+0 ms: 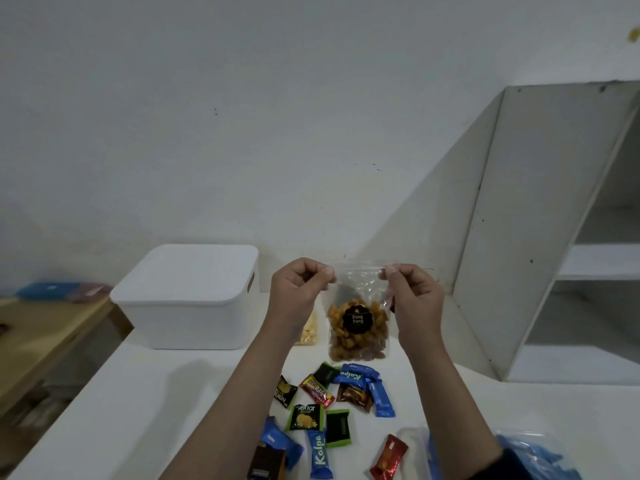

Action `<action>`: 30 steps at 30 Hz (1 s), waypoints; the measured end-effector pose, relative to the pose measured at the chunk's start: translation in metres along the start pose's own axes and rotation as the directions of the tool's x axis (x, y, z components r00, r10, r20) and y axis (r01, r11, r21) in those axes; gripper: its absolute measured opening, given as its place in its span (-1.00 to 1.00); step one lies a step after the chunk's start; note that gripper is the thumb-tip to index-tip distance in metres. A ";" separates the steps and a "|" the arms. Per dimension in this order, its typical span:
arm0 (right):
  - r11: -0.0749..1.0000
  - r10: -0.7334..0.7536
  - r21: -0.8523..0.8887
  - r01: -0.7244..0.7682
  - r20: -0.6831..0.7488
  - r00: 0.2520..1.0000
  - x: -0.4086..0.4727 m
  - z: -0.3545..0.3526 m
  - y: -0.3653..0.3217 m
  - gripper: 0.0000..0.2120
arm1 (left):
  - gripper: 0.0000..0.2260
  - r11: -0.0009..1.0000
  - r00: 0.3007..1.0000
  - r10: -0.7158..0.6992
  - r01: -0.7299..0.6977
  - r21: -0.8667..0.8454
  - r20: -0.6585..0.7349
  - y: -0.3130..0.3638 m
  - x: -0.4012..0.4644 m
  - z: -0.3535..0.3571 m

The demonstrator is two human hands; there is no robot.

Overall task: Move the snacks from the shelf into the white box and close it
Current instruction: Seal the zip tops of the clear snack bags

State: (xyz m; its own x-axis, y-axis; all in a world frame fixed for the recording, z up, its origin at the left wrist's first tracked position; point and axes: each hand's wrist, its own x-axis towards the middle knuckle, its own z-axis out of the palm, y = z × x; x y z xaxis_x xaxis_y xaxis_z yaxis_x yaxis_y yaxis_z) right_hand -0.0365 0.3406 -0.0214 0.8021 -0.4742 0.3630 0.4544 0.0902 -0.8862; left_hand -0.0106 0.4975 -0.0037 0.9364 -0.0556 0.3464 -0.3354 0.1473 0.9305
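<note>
Hanging upright above the middle of the white surface (104,410), clear zip bag of brown snacks (358,327) with round black "Pang Pang" label, top strip pinched at both corners. Left hand (299,292) pinches top left corner, right hand (412,296) pinches top right corner, fingers curled on both, hands apart with the bag's width between them. White box (187,299) sits at the surface's back left, lid on, near the left hand but not touching. Pale yellow snack bag (308,332) lies behind the left wrist, mostly hidden. Small wrapped snacks (341,403) scattered on the surface toward its front edge, under the forearms: blue Kalpa bars, green-black Nextar packs, red and brown wrappers. Blue plastic packaging (533,455) at front right corner, blurred. White shelf unit (519,237) stands at the surface's right edge, its visible compartments bare. Wooden bench (41,337) off to the left, lower.
</note>
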 end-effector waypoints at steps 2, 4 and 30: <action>1.000 -0.016 -0.004 0.016 -0.009 1.000 -0.002 0.002 -0.003 -0.76 | -0.74 0.998 0.998 -0.055 0.055 -0.021 0.010 0.002 -0.001 0.000; 0.999 -0.030 -0.019 0.030 -0.030 0.999 -0.003 0.004 -0.006 -0.76 | -0.82 0.994 0.994 -0.103 0.105 -0.044 0.040 0.005 -0.004 0.000; 0.992 -0.093 -0.070 0.109 0.194 0.977 -0.014 -0.004 -0.013 -0.91 | -0.83 0.988 0.994 0.037 -0.053 0.146 0.106 0.019 -0.021 0.014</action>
State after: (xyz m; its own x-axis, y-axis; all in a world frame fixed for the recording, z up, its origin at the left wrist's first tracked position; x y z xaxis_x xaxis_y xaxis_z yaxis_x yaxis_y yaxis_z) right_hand -0.0550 0.3427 -0.0156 0.8161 -0.3016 0.4930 0.5105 -0.0233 -0.8595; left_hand -0.0377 0.4880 0.0085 0.9072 -0.1541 0.3915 -0.3956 0.0047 0.9184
